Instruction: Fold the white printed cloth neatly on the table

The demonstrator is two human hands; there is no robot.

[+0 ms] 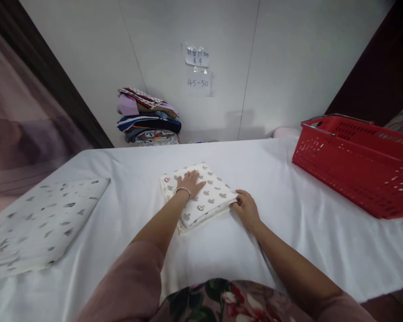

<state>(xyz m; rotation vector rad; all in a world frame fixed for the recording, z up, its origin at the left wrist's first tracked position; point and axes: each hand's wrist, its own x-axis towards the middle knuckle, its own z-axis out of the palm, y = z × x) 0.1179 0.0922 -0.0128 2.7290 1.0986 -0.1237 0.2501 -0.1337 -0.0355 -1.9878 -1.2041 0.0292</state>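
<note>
Pale wall panels (289,67) rise behind a broad table (134,179) draped in a white, lightly creased cloth. At far left hangs a sheer pink curtain (16,134). A red perforated plastic basket (342,165) with metal handles stands on the table's right side. Near the left edge lies a flat piece of white fabric with scattered grey prints (43,223). Against the wall, beyond the table's back edge, is a stack of folded textiles (151,123) in lilac, blue and checks. Two paper notes are taped above; the lower note (198,82) reads "45-50".

At the table's centre, in front of the person, sits a folded white cloth with grey mushroom-like motifs (218,185), layered and turned at an angle. The left hand (190,183) rests open on its top, fingers spread, a thin bracelet (184,189) at the wrist. The right hand (246,210) touches the right corner with bent fingers; whether they pinch the fabric cannot be told.

For a neat result, the left palm would best press lightly and evenly, while the right fingers align the layers at that corner without tugging. The lower layers peeking out along the near edge deserve squaring too.
</note>
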